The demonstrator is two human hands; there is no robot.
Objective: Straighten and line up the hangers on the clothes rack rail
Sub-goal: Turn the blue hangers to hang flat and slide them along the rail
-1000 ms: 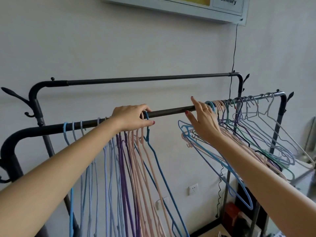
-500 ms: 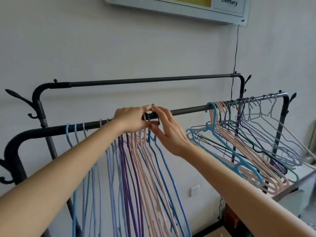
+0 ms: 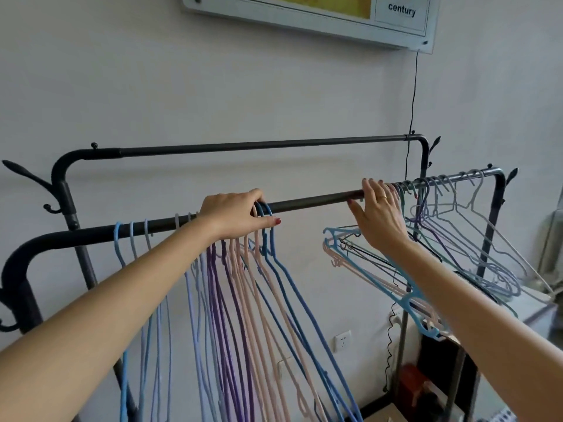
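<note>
The black front rail (image 3: 313,202) runs from low left up to the right. A tight bunch of blue, purple and pink hangers (image 3: 274,284) hangs left of its middle, and my left hand (image 3: 240,214) grips their hooks on the rail. A looser, tangled bunch of hangers (image 3: 457,239) fills the right end. In it, a light blue hanger (image 3: 374,275) tilts out at the front. My right hand (image 3: 377,214) rests on the leftmost hooks there, fingers straight over the rail and thumb below it. Three light blue hooks (image 3: 132,236) hang apart at the far left.
A second black rail (image 3: 259,145) runs behind and higher, close to the white wall. A framed sign (image 3: 304,13) hangs above, with a black cable (image 3: 412,102) dropping from it. A wall socket (image 3: 342,341) and a red object (image 3: 411,382) sit low on the right.
My right hand brought a dark blue hanger to the left bunch, let it go and moved back right to the tangled bunch. My left hand stayed on the left hooks.
</note>
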